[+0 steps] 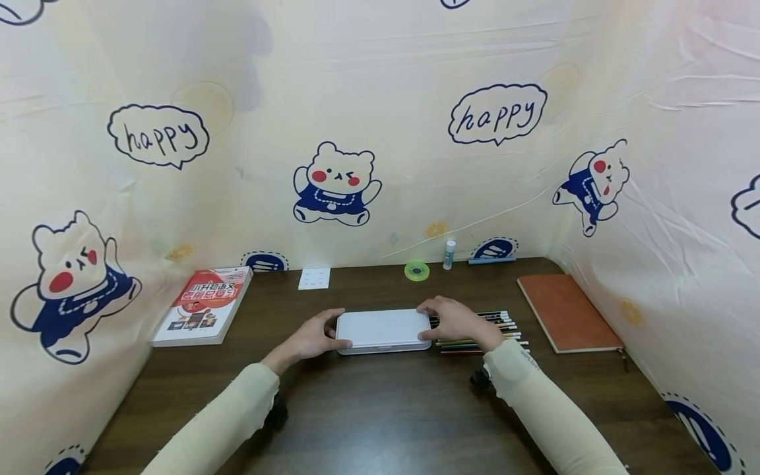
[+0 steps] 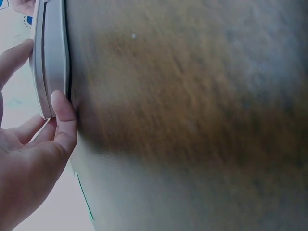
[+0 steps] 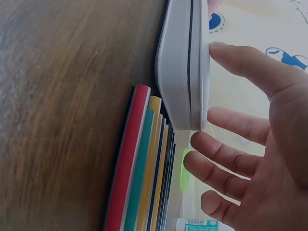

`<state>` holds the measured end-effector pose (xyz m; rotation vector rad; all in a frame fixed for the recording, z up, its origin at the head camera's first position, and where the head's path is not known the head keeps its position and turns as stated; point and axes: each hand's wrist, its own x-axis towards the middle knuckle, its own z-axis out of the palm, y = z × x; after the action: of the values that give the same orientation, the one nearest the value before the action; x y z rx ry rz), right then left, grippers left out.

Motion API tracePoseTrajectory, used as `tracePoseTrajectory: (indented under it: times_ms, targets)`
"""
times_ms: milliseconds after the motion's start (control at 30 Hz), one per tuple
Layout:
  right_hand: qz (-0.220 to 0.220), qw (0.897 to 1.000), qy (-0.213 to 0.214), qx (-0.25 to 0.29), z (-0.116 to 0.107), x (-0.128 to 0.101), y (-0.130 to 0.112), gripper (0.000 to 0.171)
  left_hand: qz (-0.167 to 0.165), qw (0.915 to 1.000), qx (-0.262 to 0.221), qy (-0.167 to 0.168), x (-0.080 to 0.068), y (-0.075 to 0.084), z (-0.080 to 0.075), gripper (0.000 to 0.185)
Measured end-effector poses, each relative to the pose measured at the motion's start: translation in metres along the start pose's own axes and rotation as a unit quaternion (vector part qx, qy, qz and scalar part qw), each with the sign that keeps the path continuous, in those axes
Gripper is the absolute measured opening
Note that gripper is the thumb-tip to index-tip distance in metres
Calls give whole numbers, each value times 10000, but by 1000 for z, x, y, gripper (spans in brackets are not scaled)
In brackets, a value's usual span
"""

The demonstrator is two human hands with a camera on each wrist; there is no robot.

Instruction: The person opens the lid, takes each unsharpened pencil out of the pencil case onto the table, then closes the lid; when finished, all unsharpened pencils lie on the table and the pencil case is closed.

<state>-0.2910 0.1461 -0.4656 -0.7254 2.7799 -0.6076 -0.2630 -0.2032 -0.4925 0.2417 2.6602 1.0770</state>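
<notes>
A closed white pencil case (image 1: 382, 328) lies flat on the dark wooden table, its seam showing in both wrist views. My left hand (image 1: 313, 335) grips its left end, the thumb near the front corner and fingers wrapped round the end. At the right end, my right hand (image 1: 456, 322) spans the lid between thumb and index finger. Its other fingers hang loosely apart beside the case in the right wrist view. Several pencils, among them a red one (image 3: 127, 154), lie side by side under and beyond the right hand.
A thick book (image 1: 204, 307) lies at the left and a brown notebook (image 1: 569, 313) at the right. Along the back are a white card (image 1: 314, 278), a green tape roll (image 1: 417, 264), an upright glue stick (image 1: 449, 254) and a blue pen-like stick (image 1: 491, 260). Printed cloth walls border the table.
</notes>
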Motion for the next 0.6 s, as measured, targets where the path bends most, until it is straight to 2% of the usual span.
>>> tracePoseTrajectory:
  times_ms: [433,600]
  targets:
    - [50,9999,-8,-102,-1,1,-1,62,-10,10000,23,71,-1,2,0,89]
    - [-120,9999,74,6,-6,0,11,54,191,9996,217,-72,-2,0,-7,85]
